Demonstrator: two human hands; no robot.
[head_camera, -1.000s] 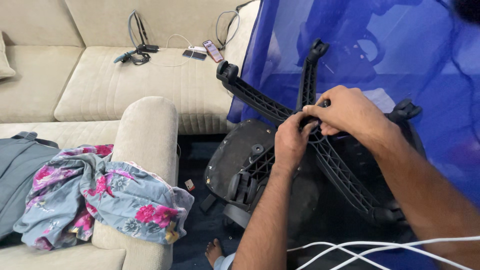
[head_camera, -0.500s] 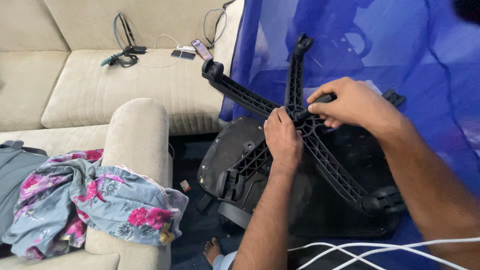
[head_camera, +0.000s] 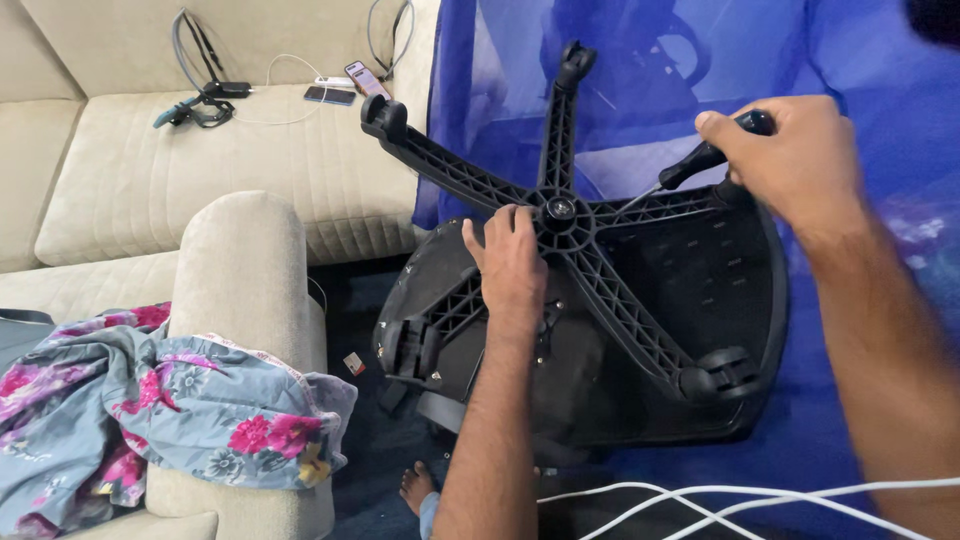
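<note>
An upturned black office chair lies before me, its star-shaped base (head_camera: 610, 300) facing up above the seat (head_camera: 700, 290). My left hand (head_camera: 510, 262) presses flat on the base just left of the central hub (head_camera: 558, 208). My right hand (head_camera: 795, 160) grips the black handle of a screwdriver (head_camera: 700, 160), whose thin metal tip points at the hub. One castor (head_camera: 725, 375) sits on the lower right leg; the upper legs end in bare sockets.
A beige sofa (head_camera: 200, 190) stands left, with a floral cloth (head_camera: 170, 410) over its arm, phones (head_camera: 345, 88) and cables on the seat. Blue fabric (head_camera: 850, 60) hangs behind the chair. White cables (head_camera: 740, 500) cross the floor near my bare foot (head_camera: 420, 490).
My right hand has lifted away from the hub to the upper right, now showing a screwdriver. My left hand moved from the hub to lie flat beside it.
</note>
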